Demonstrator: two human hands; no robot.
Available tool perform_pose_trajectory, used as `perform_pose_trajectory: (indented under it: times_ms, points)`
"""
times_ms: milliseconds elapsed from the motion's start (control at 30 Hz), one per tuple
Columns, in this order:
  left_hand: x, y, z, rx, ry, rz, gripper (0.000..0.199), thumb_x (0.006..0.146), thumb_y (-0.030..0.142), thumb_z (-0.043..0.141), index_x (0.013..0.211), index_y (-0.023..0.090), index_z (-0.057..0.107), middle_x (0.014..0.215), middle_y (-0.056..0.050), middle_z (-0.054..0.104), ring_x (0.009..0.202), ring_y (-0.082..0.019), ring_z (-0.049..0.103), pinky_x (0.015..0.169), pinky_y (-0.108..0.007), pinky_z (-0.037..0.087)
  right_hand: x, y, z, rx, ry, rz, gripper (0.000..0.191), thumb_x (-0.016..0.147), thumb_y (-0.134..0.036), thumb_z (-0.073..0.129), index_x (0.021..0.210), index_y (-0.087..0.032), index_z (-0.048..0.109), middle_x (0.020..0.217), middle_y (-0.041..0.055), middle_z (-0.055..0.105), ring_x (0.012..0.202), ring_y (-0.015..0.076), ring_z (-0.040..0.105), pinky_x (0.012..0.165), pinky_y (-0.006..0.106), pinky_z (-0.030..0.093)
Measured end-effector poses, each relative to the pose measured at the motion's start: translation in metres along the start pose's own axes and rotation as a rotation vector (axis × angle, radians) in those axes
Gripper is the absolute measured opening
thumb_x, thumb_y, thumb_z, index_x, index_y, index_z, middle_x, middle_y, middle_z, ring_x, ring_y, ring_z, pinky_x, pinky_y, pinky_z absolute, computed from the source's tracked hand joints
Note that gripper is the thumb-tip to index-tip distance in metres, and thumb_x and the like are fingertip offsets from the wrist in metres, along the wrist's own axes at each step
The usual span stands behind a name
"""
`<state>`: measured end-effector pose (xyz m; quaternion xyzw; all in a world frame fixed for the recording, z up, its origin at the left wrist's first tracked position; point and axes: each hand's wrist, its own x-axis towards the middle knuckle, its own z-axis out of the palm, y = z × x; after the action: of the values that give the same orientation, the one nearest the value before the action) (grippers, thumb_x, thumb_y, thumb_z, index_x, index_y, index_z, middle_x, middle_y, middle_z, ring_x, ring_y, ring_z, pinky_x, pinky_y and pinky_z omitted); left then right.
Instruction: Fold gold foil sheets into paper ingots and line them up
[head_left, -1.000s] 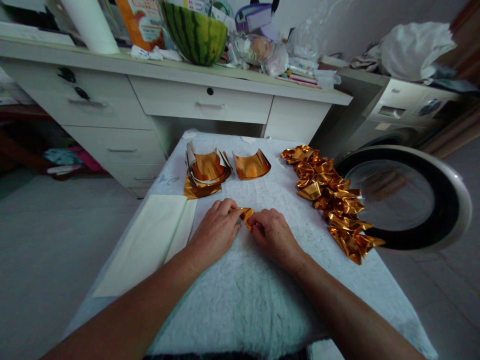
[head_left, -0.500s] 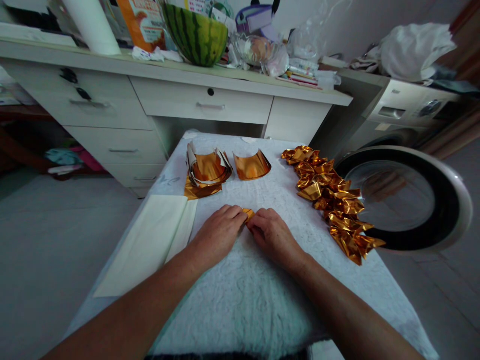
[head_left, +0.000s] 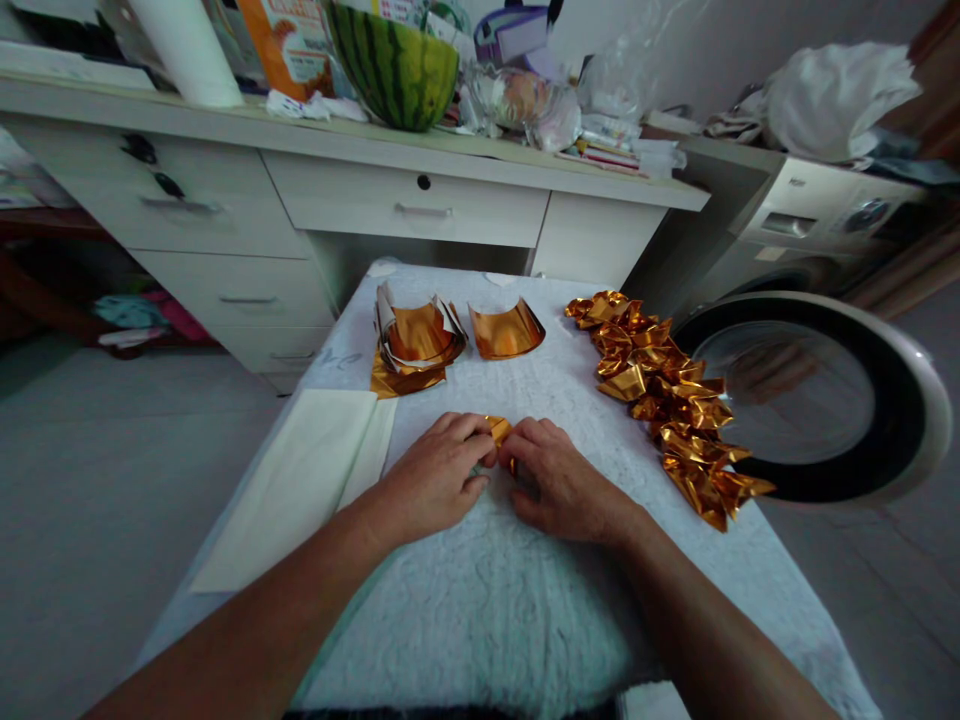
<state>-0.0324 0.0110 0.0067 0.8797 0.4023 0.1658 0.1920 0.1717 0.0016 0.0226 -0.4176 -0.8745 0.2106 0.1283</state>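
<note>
A small piece of gold foil paper (head_left: 497,430) lies between my two hands at the middle of the cloth-covered table (head_left: 480,620). My left hand (head_left: 442,470) has its fingers curled on the foil's left side. From the right, my right hand (head_left: 551,475) pinches the other side, and its fingers hide part of the foil. Beyond my hands lie a stack of curled gold foil sheets (head_left: 420,335) and a single curled gold sheet (head_left: 508,330). A row of folded gold foil pieces (head_left: 656,390) runs along the right of the table.
Pale paper sheets (head_left: 292,480) lie on the table's left. A white drawer desk (head_left: 405,205) stands behind, bearing a cut watermelon (head_left: 394,70), a paper roll (head_left: 187,55) and plastic bags. The washing machine's round door (head_left: 892,400) hangs open at the table's right edge.
The thumbs of both hands have moved down and apart from the fingers, and a little more of the gold foil shows between my hands. The view has shifted very slightly.
</note>
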Motion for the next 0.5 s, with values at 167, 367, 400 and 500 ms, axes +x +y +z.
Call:
perform_pose_trajectory:
  times_ms: [167,367,400,500]
  points:
    - [-0.0028,-0.0004,-0.0053,-0.07,-0.063,-0.006,0.024,0.073,0.022,0.071,0.094,0.021,0.06,0.121,-0.006,0.053,0.119,-0.026,0.045,0.103,-0.042,0.041,0.0014,0.0014,-0.0007,0.037,-0.015,-0.013,0.023,0.076,-0.01,0.064,0.097,-0.02,0.063,0.099,0.0047,0.056,0.095,0.0206,0.048,0.087,0.035,0.037]
    - [-0.0017,-0.0007,-0.0063,-0.089,-0.068,-0.015,0.026,0.072,0.025,0.075,0.095,0.021,0.061,0.126,-0.007,0.051,0.122,-0.027,0.044,0.105,-0.043,0.04,0.0004,0.0025,-0.003,0.047,-0.023,-0.016,0.023,0.08,-0.012,0.067,0.101,-0.02,0.064,0.102,0.0049,0.057,0.096,0.0205,0.048,0.086,0.034,0.037]
    - [-0.0013,-0.0009,-0.0056,-0.09,-0.062,-0.016,0.026,0.072,0.024,0.075,0.094,0.021,0.061,0.125,-0.006,0.052,0.121,-0.027,0.044,0.104,-0.043,0.041,-0.0001,0.0021,-0.0038,0.052,-0.024,-0.021,0.025,0.08,-0.013,0.069,0.103,-0.021,0.063,0.103,0.0049,0.057,0.097,0.0207,0.049,0.087,0.034,0.037]
    - [-0.0003,-0.0022,-0.0028,-0.085,-0.031,-0.012,0.024,0.074,0.021,0.074,0.093,0.022,0.061,0.121,-0.006,0.054,0.117,-0.026,0.047,0.101,-0.043,0.042,-0.0011,0.0007,-0.005,0.063,-0.025,-0.031,0.032,0.077,-0.023,0.076,0.105,-0.021,0.062,0.105,0.0052,0.057,0.098,0.0218,0.048,0.088,0.035,0.038]
